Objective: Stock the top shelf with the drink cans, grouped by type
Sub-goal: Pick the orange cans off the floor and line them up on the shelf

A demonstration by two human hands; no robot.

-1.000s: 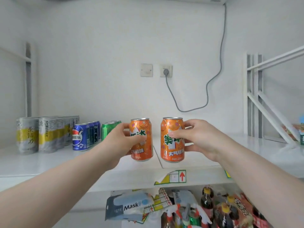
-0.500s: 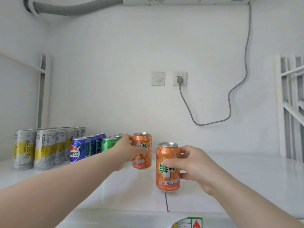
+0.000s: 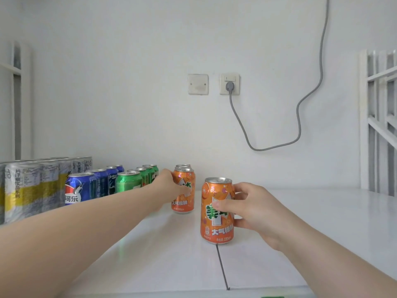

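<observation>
The left hand (image 3: 171, 188) is gripping the far can (image 3: 185, 197), thumb lying across its front, the arm stretching out from 8 o'clock. Silver cans (image 3: 23, 190), blue cans (image 3: 86, 186) and green cans (image 3: 131, 181) are standing in rows at 9 o'clock. The far can is standing upright just right of them, heading an orange row. At its 5 o'clock the right hand (image 3: 253, 214) is clasping the near can (image 3: 217, 220), thumb across the label, upright on the shelf (image 3: 311, 233).
</observation>
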